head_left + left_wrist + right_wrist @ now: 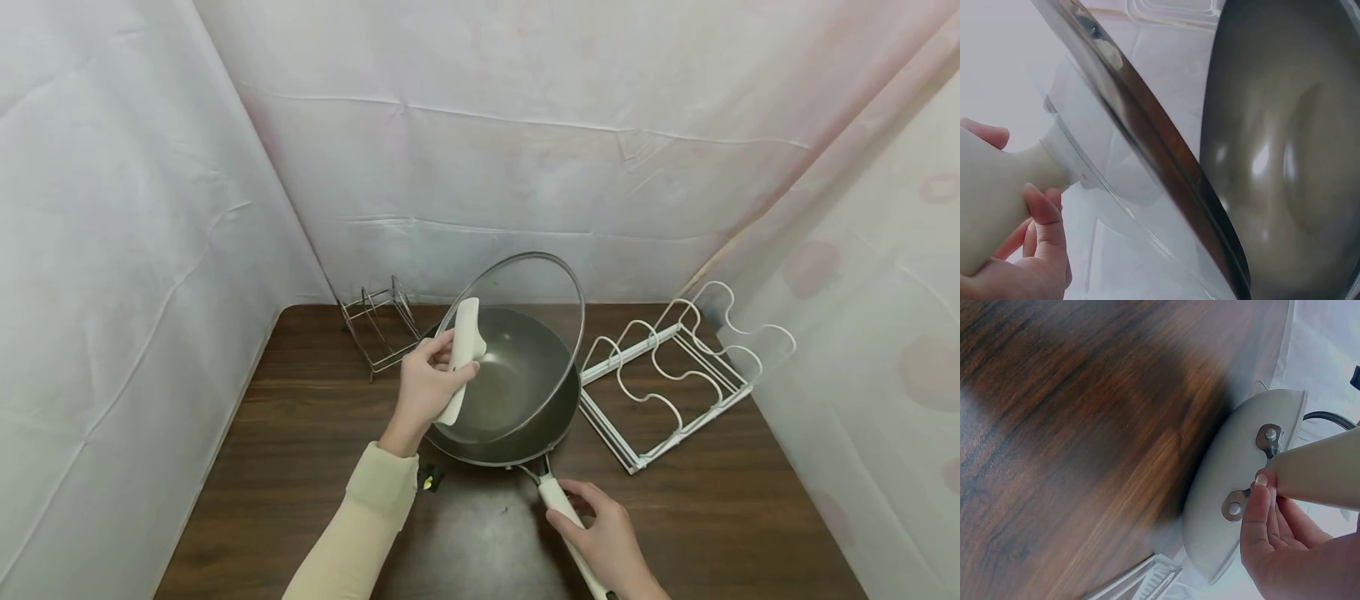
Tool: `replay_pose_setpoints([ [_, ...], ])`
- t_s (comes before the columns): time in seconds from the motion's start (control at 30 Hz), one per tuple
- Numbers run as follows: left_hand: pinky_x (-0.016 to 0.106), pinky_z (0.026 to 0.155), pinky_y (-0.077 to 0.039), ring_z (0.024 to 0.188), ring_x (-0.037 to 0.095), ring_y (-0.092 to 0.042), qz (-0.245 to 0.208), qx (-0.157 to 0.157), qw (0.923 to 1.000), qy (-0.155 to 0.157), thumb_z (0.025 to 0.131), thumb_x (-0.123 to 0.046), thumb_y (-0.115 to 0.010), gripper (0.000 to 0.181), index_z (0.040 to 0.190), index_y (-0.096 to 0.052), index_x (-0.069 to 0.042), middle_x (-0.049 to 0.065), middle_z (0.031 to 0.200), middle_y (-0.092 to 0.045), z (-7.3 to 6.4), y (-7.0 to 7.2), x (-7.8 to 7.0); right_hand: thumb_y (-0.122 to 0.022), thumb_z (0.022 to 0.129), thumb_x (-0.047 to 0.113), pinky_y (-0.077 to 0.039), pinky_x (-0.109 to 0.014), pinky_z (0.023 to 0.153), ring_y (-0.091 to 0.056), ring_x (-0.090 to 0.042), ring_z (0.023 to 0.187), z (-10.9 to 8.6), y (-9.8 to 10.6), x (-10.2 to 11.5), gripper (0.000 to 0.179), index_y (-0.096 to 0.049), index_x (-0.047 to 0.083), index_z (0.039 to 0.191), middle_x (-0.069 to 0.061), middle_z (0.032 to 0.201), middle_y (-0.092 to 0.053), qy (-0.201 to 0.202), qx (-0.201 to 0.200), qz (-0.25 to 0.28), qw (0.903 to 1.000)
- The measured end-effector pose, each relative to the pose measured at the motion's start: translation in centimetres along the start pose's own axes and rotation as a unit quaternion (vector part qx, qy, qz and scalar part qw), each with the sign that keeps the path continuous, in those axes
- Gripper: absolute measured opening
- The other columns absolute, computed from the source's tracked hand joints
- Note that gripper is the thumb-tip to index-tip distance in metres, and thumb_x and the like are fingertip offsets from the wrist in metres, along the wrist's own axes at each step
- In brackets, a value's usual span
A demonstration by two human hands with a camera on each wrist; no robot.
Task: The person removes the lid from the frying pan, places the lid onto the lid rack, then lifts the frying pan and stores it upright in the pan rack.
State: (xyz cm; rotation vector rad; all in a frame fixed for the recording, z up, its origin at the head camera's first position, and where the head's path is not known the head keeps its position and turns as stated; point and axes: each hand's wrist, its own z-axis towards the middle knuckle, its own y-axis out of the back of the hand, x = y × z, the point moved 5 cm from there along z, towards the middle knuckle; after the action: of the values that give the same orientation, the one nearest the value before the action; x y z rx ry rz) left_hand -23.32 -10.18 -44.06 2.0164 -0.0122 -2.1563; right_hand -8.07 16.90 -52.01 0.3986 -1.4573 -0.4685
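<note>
My left hand [431, 379] grips the cream handle [467, 333] of a clear glass lid [525, 333] with a metal rim. The lid is tilted and held over a dark-lined wok [517, 446]. In the left wrist view, fingers curl round the lid handle's neck [1035, 169], and the wok's inside [1272, 162] shows beyond the rim. My right hand [603, 533] holds the wok's long cream handle [558, 500] near the pan. In the right wrist view, the wok's pale outer wall [1216, 481] and two riveted brackets show beside my fingers. Whether the wok's base touches the table is unclear.
A wire rack [375, 312] of thin metal stands at the back left, close to the wok. To the right lies a white rack [637, 458] with curved wire dividers. Pale cloth walls [487, 167] enclose the dark wood table [285, 467] at the back and sides.
</note>
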Motion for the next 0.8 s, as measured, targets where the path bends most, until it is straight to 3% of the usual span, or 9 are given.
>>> replay_pose_setpoints([
  [0.23, 0.018, 0.077, -0.057, 0.093, 0.017, -0.063, -0.019, -0.015, 0.9997, -0.008, 0.077, -0.009, -0.085, 0.058, 0.133, -0.069, -0.008, 0.009, 0.108, -0.066, 0.0, 1.0, -0.6, -0.090, 0.077, 0.015, -0.060, -0.027, 0.073, -0.064, 0.001, 0.081, 0.2, 0.2, 0.3, 0.037, -0.076, 0.012, 0.112, 0.010, 0.094, -0.072, 0.002, 0.009, -0.027, 0.9996],
  [0.47, 0.017, 0.077, -0.057, 0.092, 0.013, -0.063, -0.027, -0.031, 0.9991, 0.010, 0.080, -0.010, -0.085, 0.060, 0.137, -0.066, -0.009, 0.010, 0.112, -0.069, 0.0, 2.2, -1.0, -0.088, 0.079, 0.012, -0.061, -0.027, 0.071, -0.063, 0.005, 0.081, 0.8, 0.8, 1.0, 0.029, -0.078, 0.015, 0.105, 0.013, 0.094, -0.073, 0.052, 0.021, -0.064, 0.9964],
  [0.67, 0.019, 0.077, -0.060, 0.090, 0.012, -0.067, -0.060, -0.038, 0.9972, 0.021, 0.082, -0.007, -0.084, 0.056, 0.135, -0.068, -0.010, 0.012, 0.113, -0.071, 0.2, 3.2, -1.2, -0.087, 0.080, 0.011, -0.060, -0.022, 0.068, -0.066, -0.001, 0.077, 1.9, 1.9, 2.1, 0.022, -0.077, 0.014, 0.100, 0.008, 0.089, -0.072, 0.077, 0.041, -0.086, 0.9924],
  [0.8, 0.020, 0.078, -0.061, 0.090, 0.012, -0.069, -0.073, -0.052, 0.9956, 0.024, 0.082, -0.007, -0.084, 0.052, 0.132, -0.070, -0.012, 0.008, 0.111, -0.071, 0.3, 4.1, -1.4, -0.087, 0.078, 0.006, -0.059, -0.022, 0.066, -0.068, -0.005, 0.076, 2.9, 2.6, 3.3, 0.023, -0.076, 0.012, 0.098, 0.003, 0.087, -0.074, 0.131, 0.033, -0.098, 0.9860],
])
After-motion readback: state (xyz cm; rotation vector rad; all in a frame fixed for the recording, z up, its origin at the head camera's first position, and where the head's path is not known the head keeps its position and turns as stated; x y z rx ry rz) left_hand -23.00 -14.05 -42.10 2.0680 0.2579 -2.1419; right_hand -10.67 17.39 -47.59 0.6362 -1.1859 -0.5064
